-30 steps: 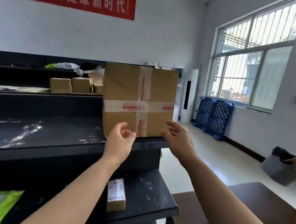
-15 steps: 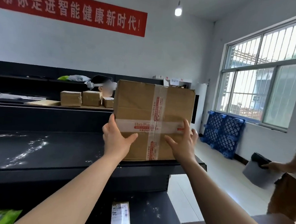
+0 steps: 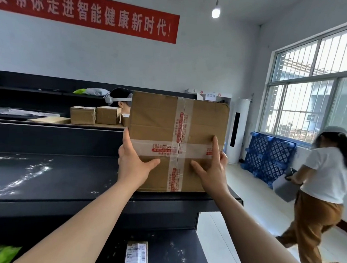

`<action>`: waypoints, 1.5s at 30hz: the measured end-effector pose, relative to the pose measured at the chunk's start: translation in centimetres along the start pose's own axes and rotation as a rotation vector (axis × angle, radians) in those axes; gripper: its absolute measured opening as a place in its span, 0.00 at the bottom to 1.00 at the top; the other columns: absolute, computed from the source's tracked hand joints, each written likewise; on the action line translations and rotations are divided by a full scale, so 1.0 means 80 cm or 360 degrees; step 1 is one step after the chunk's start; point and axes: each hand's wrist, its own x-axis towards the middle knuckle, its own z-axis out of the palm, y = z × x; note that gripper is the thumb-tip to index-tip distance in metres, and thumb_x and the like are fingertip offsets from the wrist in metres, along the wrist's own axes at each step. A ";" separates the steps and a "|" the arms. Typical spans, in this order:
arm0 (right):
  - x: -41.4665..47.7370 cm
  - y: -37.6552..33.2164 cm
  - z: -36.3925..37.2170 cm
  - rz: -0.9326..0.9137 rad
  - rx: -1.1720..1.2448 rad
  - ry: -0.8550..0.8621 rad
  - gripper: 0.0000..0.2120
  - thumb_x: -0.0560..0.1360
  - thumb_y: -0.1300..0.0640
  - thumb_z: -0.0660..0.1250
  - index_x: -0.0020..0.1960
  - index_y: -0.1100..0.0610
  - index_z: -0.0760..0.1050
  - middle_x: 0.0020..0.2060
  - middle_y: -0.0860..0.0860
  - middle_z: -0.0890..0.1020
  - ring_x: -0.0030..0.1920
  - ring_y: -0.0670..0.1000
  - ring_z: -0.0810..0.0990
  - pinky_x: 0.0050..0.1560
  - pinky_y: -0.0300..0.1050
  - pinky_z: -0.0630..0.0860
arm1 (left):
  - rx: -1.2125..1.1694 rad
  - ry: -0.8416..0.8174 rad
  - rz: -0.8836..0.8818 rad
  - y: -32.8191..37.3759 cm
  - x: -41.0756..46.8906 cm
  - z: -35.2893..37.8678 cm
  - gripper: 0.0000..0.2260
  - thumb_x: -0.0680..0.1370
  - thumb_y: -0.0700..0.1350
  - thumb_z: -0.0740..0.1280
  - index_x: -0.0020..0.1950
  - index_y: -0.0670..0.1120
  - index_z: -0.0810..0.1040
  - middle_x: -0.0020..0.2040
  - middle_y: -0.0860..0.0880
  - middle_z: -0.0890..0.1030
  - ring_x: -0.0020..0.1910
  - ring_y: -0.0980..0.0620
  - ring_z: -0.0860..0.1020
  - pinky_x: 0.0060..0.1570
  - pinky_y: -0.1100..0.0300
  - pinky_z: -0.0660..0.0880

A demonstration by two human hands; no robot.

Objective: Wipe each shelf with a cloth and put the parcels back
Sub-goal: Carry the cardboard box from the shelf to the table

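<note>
Here we press left hand (image 3: 132, 166) and right hand (image 3: 210, 173), fingers spread, on the parcel (image 3: 177, 127), dead ahead at the end of the shelf (image 3: 52, 174).

Your arms reach forward and up; your left hand (image 3: 132, 165) and right hand (image 3: 211, 173) are spread flat, fingers up, thumbs pointing inward.

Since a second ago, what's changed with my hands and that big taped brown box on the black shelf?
Both hands moved forward: left hand and right hand, earlier clear of it, now press the taped brown cardboard box. Box stays at the right end of the black metal shelf.
</note>
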 end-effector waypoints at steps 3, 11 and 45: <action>-0.005 0.000 -0.004 -0.0002 -0.0039 0.0010 0.45 0.72 0.49 0.72 0.70 0.23 0.41 0.70 0.54 0.57 0.71 0.60 0.62 0.68 0.63 0.67 | 0.0015 -0.0026 0.0003 0.004 -0.004 0.000 0.56 0.66 0.47 0.79 0.75 0.62 0.37 0.74 0.46 0.58 0.72 0.43 0.62 0.68 0.41 0.65; -0.032 -0.015 -0.034 0.0003 -0.0065 0.0185 0.45 0.73 0.49 0.72 0.68 0.22 0.40 0.70 0.50 0.56 0.70 0.58 0.63 0.68 0.62 0.68 | -0.0010 -0.0077 0.0145 0.031 -0.015 -0.002 0.56 0.66 0.46 0.79 0.76 0.61 0.38 0.75 0.46 0.58 0.73 0.43 0.61 0.68 0.42 0.64; -0.309 -0.036 -0.312 0.0369 -0.0794 0.1078 0.47 0.72 0.50 0.73 0.67 0.21 0.41 0.70 0.51 0.56 0.69 0.60 0.65 0.67 0.62 0.69 | -0.0477 -0.1037 0.0438 0.154 -0.256 0.115 0.57 0.63 0.51 0.80 0.74 0.63 0.38 0.74 0.46 0.60 0.72 0.41 0.63 0.67 0.38 0.66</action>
